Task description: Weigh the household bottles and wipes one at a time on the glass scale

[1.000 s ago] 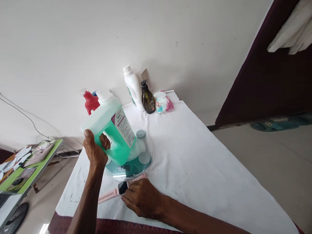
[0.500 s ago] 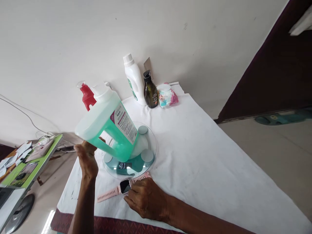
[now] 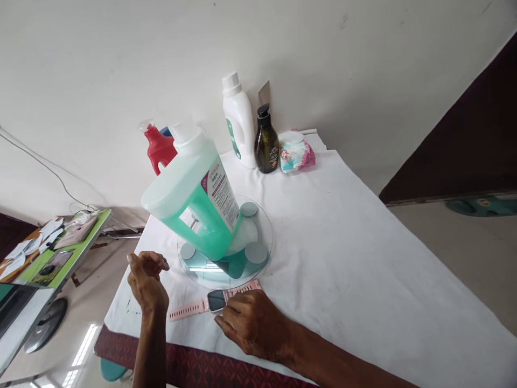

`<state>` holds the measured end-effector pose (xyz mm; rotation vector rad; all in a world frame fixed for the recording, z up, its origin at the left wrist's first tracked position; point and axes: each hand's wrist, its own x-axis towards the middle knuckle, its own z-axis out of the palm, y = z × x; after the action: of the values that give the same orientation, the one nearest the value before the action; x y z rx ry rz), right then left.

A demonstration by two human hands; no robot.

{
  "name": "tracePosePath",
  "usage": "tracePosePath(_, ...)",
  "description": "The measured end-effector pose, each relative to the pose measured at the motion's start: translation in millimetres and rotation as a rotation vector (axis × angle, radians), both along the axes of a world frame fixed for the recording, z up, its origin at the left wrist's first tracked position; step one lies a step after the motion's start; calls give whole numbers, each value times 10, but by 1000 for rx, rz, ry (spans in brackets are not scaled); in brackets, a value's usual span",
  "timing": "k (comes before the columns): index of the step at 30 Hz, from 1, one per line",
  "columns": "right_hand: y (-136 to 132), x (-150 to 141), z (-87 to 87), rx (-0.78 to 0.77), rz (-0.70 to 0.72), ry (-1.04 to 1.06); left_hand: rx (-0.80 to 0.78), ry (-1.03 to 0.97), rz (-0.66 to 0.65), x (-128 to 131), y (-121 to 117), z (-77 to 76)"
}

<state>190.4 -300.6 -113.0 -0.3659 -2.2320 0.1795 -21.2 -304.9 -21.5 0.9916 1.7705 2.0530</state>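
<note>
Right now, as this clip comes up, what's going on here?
A person is at a table covered with a white cloth. The left hand is open and empty, near the green jug but apart from it. The jug stands on a glass scale. The right hand is at the pink-strapped watch in front of the scale; how firmly it grips is hidden. A white bottle and a dark bottle stand farther back, by the wall.
</note>
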Motion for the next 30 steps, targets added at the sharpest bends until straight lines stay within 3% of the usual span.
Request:
tracePosePath(7, -2, 12, 25, 19, -12, 1, 44, 98, -65, 264, 158, 93)
tracePosePath(15, -14, -3, 3, 1, -27, 62, 117, 291, -173, 562, 370, 330)
tracePosePath(20, -16, -12, -13, 8, -29, 22, 159, 151, -196, 795, 606, 454)
tracePosePath(25, 7, -38, -26, 22, -45, 64, 264, -98, -122, 736, 931, 778)
tracePosePath(30, 26, -130, -114, 81, -85, 192, 317, -85, -70, 432, 1379, 1217)
